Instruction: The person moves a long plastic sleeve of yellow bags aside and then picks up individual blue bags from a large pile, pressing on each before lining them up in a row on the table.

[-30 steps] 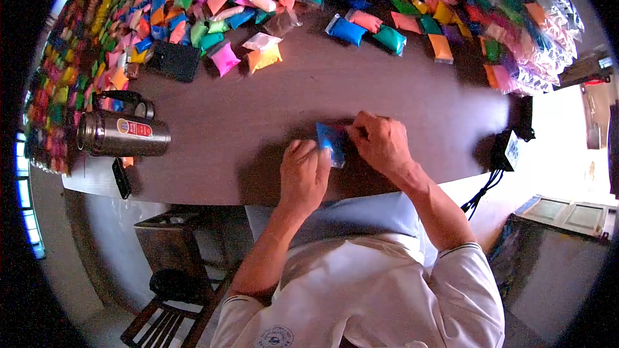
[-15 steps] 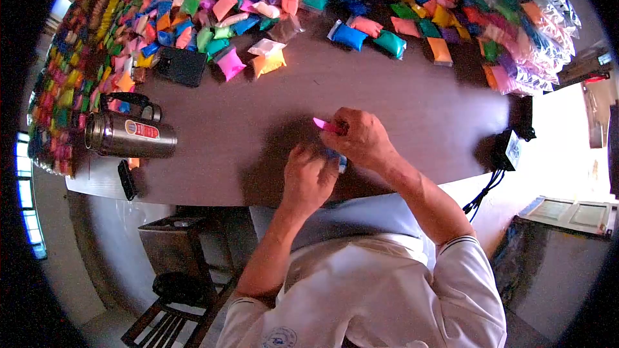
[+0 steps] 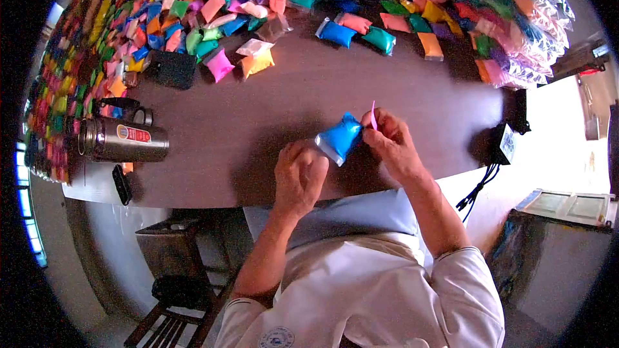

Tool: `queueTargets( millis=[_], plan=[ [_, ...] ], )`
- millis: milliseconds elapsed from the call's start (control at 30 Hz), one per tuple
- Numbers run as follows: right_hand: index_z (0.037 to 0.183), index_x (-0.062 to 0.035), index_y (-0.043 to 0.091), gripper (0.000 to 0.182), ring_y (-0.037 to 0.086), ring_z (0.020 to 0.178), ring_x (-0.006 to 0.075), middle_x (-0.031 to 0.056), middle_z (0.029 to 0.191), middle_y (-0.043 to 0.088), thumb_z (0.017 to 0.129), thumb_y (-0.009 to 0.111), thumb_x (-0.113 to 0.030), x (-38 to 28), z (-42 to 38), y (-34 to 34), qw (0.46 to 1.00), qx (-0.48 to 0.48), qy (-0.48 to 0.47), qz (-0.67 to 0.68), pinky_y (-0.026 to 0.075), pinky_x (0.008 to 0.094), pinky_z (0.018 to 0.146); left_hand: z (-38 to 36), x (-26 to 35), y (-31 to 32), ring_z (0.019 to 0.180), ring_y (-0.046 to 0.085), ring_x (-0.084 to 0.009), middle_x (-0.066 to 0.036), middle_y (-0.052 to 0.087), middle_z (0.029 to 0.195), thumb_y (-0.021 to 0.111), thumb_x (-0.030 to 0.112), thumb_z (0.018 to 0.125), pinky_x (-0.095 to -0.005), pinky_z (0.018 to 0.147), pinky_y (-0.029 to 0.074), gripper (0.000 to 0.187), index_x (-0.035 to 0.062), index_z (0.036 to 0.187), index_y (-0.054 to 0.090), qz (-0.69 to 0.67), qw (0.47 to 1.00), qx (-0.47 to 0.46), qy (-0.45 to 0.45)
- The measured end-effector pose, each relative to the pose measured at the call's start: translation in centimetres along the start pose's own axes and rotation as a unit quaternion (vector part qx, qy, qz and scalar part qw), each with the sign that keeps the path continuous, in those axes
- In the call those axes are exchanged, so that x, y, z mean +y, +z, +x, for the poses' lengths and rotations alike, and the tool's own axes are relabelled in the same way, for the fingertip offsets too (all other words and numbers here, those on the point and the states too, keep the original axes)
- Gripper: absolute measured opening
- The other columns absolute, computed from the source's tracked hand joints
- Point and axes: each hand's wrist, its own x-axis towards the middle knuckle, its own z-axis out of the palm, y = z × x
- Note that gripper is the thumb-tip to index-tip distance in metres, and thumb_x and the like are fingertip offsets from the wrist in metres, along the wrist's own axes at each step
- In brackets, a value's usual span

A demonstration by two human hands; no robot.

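Note:
Between my hands, above the table, is a small clear packet of blue soft material (image 3: 342, 135), tilted, its clear edge facing down and left. My left hand (image 3: 301, 174) is closed, its fingertips at that clear edge. A thin, flat pink strip-like tool (image 3: 373, 116) stands up from the fingers of my right hand (image 3: 394, 147), which is closed around it. The right fingertips are also at the packet's right side; whether they pinch it too is hard to tell.
Many colourful packets (image 3: 219, 64) are heaped along the table's (image 3: 271, 109) back and left. A steel flask (image 3: 122, 140) and a black box-like object (image 3: 171, 69) are at left. A black device with cables (image 3: 503, 145) is at the right edge. A wooden chair (image 3: 171, 258) stands below.
The blue packet, mostly hidden under my hands before, is now raised in plain view. My right hand has moved right and turned, so the pink tool points up instead of left.

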Motion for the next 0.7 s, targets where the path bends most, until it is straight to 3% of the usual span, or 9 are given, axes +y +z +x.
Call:
queueTargets(
  millis=[67, 200, 300, 333, 400, 533, 600, 633, 700],
  plan=[
    [0.097, -0.0037, 0.054, 0.015, 0.044, 0.080, 0.0063, -0.0044, 0.083, 0.049, 0.089, 0.061, -0.015, 1.1, -0.1, 0.1, 0.998, -0.012, 0.008, 0.059, 0.037, 0.0213, 0.072, 0.0, -0.4, -0.2, 0.083, 0.053, -0.0358, -0.016, 0.056, 0.085, 0.055, 0.029, 0.087, -0.0454, 0.079, 0.041, 0.028, 0.0020, 0.078, 0.058, 0.055, 0.998, -0.010, 0.041],
    [0.104, -0.0009, 0.054, 0.016, 0.048, 0.083, 0.0092, 0.0008, 0.090, 0.055, 0.088, 0.056, -0.004, 1.7, -0.1, 1.2, 0.996, -0.037, -0.049, -0.067, 0.042, 0.0264, 0.074, -0.2, 0.1, -0.5, 0.080, 0.053, -0.0374, -0.018, 0.056, 0.083, 0.052, 0.028, 0.090, -0.0467, 0.078, 0.041, 0.029, 0.0013, 0.079, 0.058, 0.014, 1.000, -0.004, -0.003],
    [0.104, 0.0017, 0.054, 0.018, 0.050, 0.081, 0.0116, 0.0074, 0.084, 0.056, 0.088, 0.057, -0.007, 0.9, -0.1, 1.4, 0.974, -0.036, 0.019, -0.223, 0.044, 0.0280, 0.073, 0.1, 0.3, -0.6, 0.080, 0.053, -0.0400, -0.020, 0.057, 0.084, 0.049, 0.025, 0.092, -0.0480, 0.077, 0.041, 0.029, 0.0001, 0.082, 0.058, 0.052, 0.998, -0.032, -0.014],
    [0.104, 0.0017, 0.054, 0.018, 0.050, 0.081, 0.0116, 0.0074, 0.084, 0.056, 0.088, 0.057, -0.007, 0.2, -0.3, 1.6, 0.974, -0.035, 0.019, -0.223, 0.044, 0.0280, 0.073, 0.1, 0.2, -0.5, 0.081, 0.053, -0.0408, -0.021, 0.057, 0.085, 0.049, 0.024, 0.093, -0.0484, 0.077, 0.041, 0.027, -0.0006, 0.084, 0.058, 0.059, 0.998, -0.022, -0.012],
    [0.099, 0.0006, 0.054, 0.014, 0.044, 0.078, 0.0082, -0.0010, 0.082, 0.048, 0.091, 0.056, -0.011, -0.8, -0.5, 1.9, 0.982, 0.037, 0.043, -0.178, 0.040, 0.0240, 0.070, 0.1, 0.1, -0.3, 0.082, 0.054, -0.0415, -0.021, 0.058, 0.087, 0.048, 0.022, 0.093, -0.0489, 0.077, 0.042, 0.026, -0.0012, 0.086, 0.059, 0.065, 0.998, -0.014, -0.010],
    [0.096, 0.0007, 0.055, 0.018, 0.045, 0.076, 0.0093, -0.0011, 0.080, 0.048, 0.091, 0.060, -0.016, -1.1, -1.1, 0.0, 0.973, 0.080, 0.061, -0.208, 0.040, 0.0246, 0.068, 0.2, -0.1, 0.2, 0.084, 0.055, -0.0427, -0.023, 0.059, 0.089, 0.050, 0.021, 0.092, -0.0501, 0.079, 0.042, 0.026, -0.0028, 0.086, 0.059, 0.141, 0.990, -0.011, 0.026],
    [0.093, -0.0016, 0.057, 0.024, 0.054, 0.070, 0.0173, 0.0147, 0.074, 0.057, 0.090, 0.062, -0.024, -0.5, -1.6, 0.1, 0.968, 0.090, 0.025, -0.231, 0.045, 0.0329, 0.065, 0.1, -0.3, 0.5, 0.084, 0.055, -0.0431, -0.023, 0.059, 0.089, 0.051, 0.021, 0.092, -0.0508, 0.079, 0.042, 0.026, -0.0035, 0.086, 0.059, 0.164, 0.986, -0.015, 0.039],
    [0.093, -0.0016, 0.057, 0.024, 0.054, 0.070, 0.0173, 0.0147, 0.074, 0.057, 0.090, 0.062, -0.024, -0.3, -1.7, 0.5, 0.968, 0.092, 0.025, -0.232, 0.045, 0.0329, 0.065, 0.2, -0.6, 0.7, 0.085, 0.055, -0.0432, -0.024, 0.059, 0.090, 0.051, 0.021, 0.092, -0.0512, 0.080, 0.041, 0.027, -0.0042, 0.085, 0.059, 0.183, 0.981, -0.007, 0.063],
    [0.086, -0.0035, 0.056, 0.026, 0.059, 0.063, 0.0271, 0.0176, 0.070, 0.059, 0.088, 0.063, -0.028, 0.2, -1.7, 1.8, 0.932, 0.086, -0.053, -0.347, 0.047, 0.0380, 0.059, 0.2, -0.7, 0.9, 0.086, 0.055, -0.0433, -0.024, 0.059, 0.090, 0.051, 0.021, 0.092, -0.0516, 0.080, 0.041, 0.028, -0.0049, 0.085, 0.059, 0.203, 0.975, 0.001, 0.086]
  ],
)
